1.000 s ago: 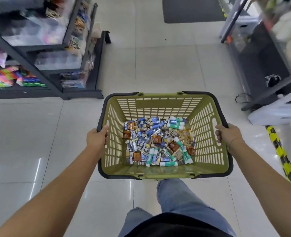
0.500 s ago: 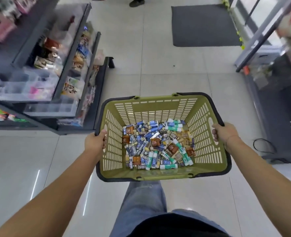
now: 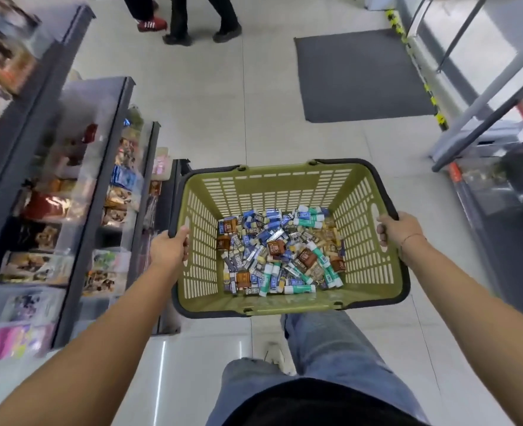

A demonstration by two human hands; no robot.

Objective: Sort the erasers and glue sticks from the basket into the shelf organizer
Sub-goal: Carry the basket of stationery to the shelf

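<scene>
Alongside the shelves (image 3: pixel 112 192), the basket (image 3: pixel 272 187) in both hands (image 3: pixel 169 249) (image 3: pixel 399 232) has moved forward.

Olive basket (image 3: pixel 272 182), erasers (image 3: pixel 275 247), glue sticks (image 3: pixel 300 289) heaped.

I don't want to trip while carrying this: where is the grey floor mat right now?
In the head view the grey floor mat lies ahead on the right, beyond the basket, beside the yellow-black striped strip.
</scene>
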